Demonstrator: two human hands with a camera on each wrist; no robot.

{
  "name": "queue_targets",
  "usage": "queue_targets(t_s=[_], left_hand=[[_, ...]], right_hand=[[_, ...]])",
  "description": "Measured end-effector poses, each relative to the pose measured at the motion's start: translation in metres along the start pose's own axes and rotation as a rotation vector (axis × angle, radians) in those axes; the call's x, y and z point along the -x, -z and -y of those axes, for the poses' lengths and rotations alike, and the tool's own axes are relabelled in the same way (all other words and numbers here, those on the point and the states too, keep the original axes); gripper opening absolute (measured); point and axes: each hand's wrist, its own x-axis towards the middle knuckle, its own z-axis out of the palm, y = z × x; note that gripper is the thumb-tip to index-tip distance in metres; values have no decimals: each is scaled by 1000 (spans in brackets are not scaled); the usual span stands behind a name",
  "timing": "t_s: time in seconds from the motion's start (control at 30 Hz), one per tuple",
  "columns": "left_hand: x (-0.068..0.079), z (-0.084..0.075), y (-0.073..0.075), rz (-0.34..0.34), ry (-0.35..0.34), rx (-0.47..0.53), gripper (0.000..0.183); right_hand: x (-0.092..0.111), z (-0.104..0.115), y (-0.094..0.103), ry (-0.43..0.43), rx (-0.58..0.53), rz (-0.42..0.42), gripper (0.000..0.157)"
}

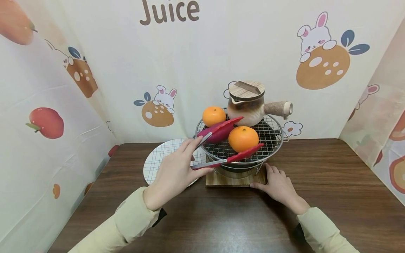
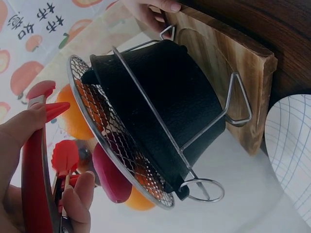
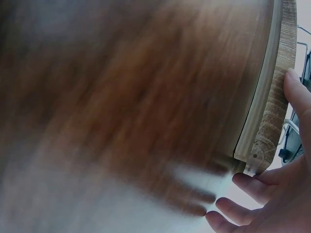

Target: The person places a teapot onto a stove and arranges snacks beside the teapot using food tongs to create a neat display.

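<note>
My left hand (image 1: 174, 175) holds a pair of tongs (image 1: 245, 154) with red tips and metal arms. The tongs are spread, one tip on each side of the front orange (image 1: 243, 139) in the head view. Behind that upper tip lies a smooth purple oblong thing (image 1: 218, 135), partly covered. Another orange (image 1: 214, 116) sits further back. All three rest on a round wire mesh rack (image 1: 269, 135) over a black stove (image 2: 160, 92). With thumb and fingers, my right hand (image 1: 280, 184) grips the front right corner of the wooden board (image 1: 234, 181) under the stove.
A clay pot (image 1: 246, 110) with a wooden lid stands at the rack's back, its rope-wrapped handle (image 1: 275, 109) sticking out rightward. Left of the stove is a white checked plate (image 1: 158, 158), partly behind my left hand. A printed cloth (image 1: 202, 63) hangs behind the brown table (image 1: 316, 165).
</note>
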Motion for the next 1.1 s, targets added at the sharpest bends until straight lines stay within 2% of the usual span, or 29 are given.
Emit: queue_targets(t_s=[0.2, 0.37, 0.77, 1.1], left_hand=[[6, 10, 5, -47, 38, 19, 81], [11, 25, 10, -76, 102, 13, 83], [27, 74, 18, -57, 307, 52, 82], [36, 112, 11, -25, 444, 56, 82]], right_hand=[[0, 0, 0, -1, 4, 1, 106], [0, 0, 0, -2, 6, 5, 107], [0, 0, 0, 1, 8, 3, 106], [0, 0, 0, 1, 10, 3, 107]])
